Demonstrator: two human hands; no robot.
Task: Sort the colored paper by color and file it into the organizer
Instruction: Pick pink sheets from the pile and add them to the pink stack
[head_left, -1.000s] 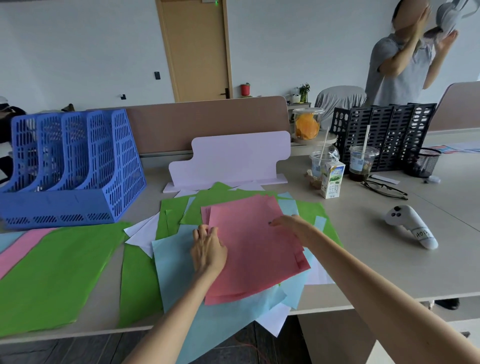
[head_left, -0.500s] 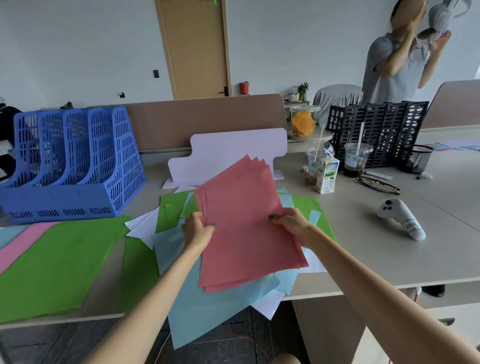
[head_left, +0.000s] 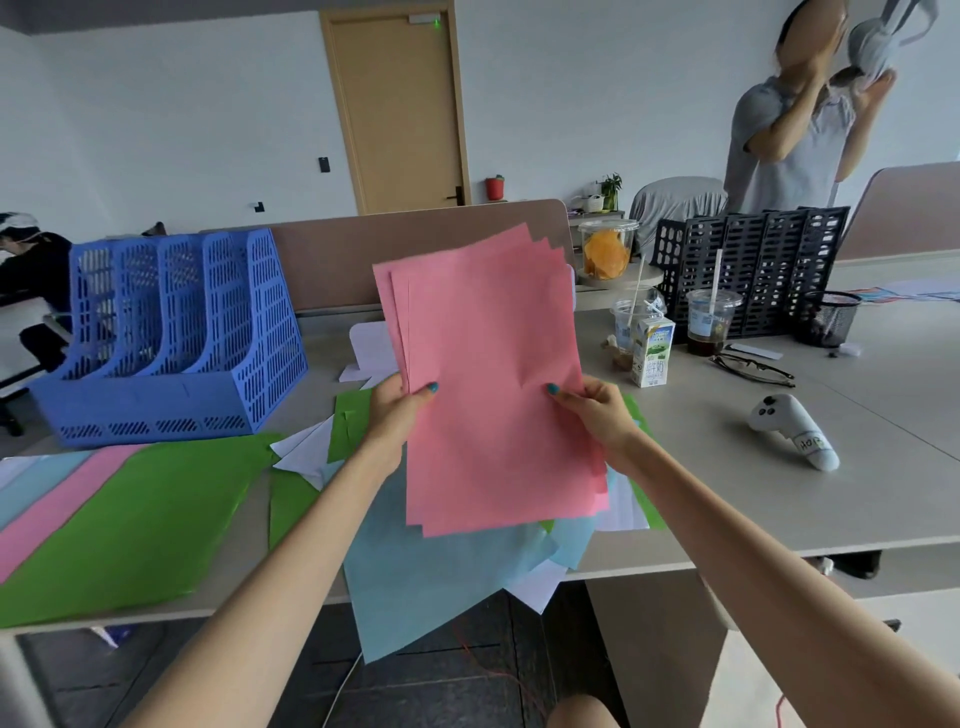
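Left hand (head_left: 396, 410) and right hand (head_left: 597, 415) pinch the pink paper stack (head_left: 488, 374), thumbs in front.
Stack upright, lifted above the worktop (head_left: 779, 483), right of the blue organizer (head_left: 176, 332).

Matt pink paper sheets (head_left: 493, 374); perforated blue plastic organizer (head_left: 176, 338); smooth table (head_left: 779, 499).
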